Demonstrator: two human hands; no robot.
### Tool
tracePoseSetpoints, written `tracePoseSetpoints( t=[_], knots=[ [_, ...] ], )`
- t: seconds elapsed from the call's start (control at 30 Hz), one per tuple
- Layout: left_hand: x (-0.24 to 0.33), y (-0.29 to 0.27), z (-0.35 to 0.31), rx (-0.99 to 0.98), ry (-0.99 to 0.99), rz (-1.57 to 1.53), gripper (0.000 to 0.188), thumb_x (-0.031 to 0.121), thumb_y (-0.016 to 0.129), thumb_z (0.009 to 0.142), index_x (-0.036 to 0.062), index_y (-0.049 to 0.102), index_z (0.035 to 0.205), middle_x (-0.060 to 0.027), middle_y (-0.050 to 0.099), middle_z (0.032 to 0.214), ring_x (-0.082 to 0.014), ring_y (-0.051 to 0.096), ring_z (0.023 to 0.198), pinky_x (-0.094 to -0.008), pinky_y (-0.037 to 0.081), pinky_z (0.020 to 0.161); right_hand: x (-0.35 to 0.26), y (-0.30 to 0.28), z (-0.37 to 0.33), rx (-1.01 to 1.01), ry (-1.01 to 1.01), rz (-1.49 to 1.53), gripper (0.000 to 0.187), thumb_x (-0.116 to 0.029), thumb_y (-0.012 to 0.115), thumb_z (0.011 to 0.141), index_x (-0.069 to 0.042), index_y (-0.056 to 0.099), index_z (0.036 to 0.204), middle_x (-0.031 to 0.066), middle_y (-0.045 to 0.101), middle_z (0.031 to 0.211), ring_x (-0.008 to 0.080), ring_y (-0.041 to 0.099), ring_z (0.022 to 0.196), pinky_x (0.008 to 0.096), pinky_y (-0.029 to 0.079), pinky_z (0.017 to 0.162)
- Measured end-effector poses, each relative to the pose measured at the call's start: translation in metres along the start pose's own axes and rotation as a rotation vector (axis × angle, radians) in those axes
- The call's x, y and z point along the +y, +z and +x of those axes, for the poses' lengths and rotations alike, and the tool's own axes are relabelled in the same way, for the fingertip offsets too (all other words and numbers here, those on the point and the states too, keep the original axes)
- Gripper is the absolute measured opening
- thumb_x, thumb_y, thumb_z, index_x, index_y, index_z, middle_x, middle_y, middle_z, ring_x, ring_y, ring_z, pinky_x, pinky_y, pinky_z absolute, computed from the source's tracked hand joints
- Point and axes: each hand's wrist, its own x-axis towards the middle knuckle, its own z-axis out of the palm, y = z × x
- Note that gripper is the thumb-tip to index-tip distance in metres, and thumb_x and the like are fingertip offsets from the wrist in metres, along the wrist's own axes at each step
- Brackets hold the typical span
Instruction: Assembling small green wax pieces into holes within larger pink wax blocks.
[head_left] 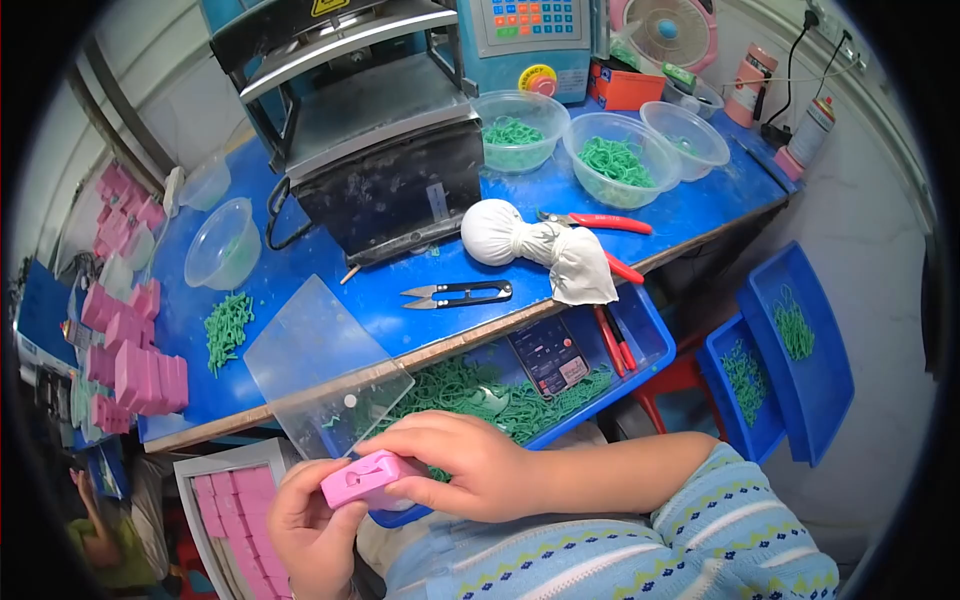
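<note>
Both my hands are closed round a small pink mould block, which has a hole and a slit in its facing side. My left hand grips its left end with the thumb below. Across its top and right end lie the fingers and thumb of my right hand. Just beyond the hands, a clear flat sheet overhangs the table edge. Under and behind them, a blue tray holds many green stringy pieces, a dark printed card and red-handled pliers.
On the blue table lie thread snips, a tied white cloth bag and red-handled cutters. A black press machine stands behind. Clear bowls hold green pieces. Pink blocks pile up left; blue bins stand right.
</note>
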Motion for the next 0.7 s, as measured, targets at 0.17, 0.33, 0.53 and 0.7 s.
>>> tracePoseSetpoints(
  t=[0.17, 0.33, 0.53, 0.7],
  knots=[
    [-0.013, 0.02, -0.001, 0.173, 0.094, 0.017, 0.03, 0.001, 0.066, 0.073, 0.0012, 0.049, 0.098, -0.0045, 0.049, 0.093, -0.012, 0.05, 0.087, -0.0243, 0.041, 0.079, 0.007, 0.004, 0.003, 0.358, -0.372, -0.28, 0.031, -0.005, 0.066, 0.076, 0.001, 0.054, 0.104, 0.0167, 0.058, 0.101, 0.0283, 0.058, 0.088, 0.034, 0.048, 0.076],
    [-0.014, 0.023, -0.004, 0.224, 0.25, 0.292, 0.029, -0.001, 0.065, 0.073, 0.0016, 0.049, 0.096, -0.0063, 0.048, 0.093, -0.0134, 0.049, 0.083, -0.0248, 0.041, 0.077, 0.003, 0.009, 0.001, 0.355, -0.236, -0.122, 0.027, -0.003, 0.068, 0.074, 0.001, 0.052, 0.096, 0.0152, 0.057, 0.097, 0.0252, 0.057, 0.087, 0.0311, 0.047, 0.076],
    [-0.005, -0.006, 0.004, -0.182, 0.153, -0.139, 0.031, 0.005, 0.075, 0.065, -0.0001, 0.055, 0.087, -0.0099, 0.056, 0.086, -0.0196, 0.054, 0.082, -0.0294, 0.043, 0.074, -0.001, -0.003, -0.002, 0.078, 0.066, 0.375, 0.029, -0.012, 0.07, 0.074, 0.0, 0.054, 0.095, 0.0048, 0.053, 0.082, 0.0134, 0.054, 0.076, 0.027, 0.046, 0.068],
    [-0.01, -0.01, 0.006, -0.233, 0.058, -0.245, 0.03, -0.003, 0.07, 0.069, -0.0026, 0.055, 0.095, -0.0103, 0.057, 0.092, -0.0171, 0.055, 0.086, -0.0293, 0.044, 0.078, 0.001, -0.002, -0.004, -0.001, 0.251, 0.557, 0.023, -0.01, 0.068, 0.078, -0.001, 0.055, 0.094, 0.0028, 0.056, 0.084, 0.0082, 0.053, 0.073, 0.0243, 0.046, 0.066]
  ],
)
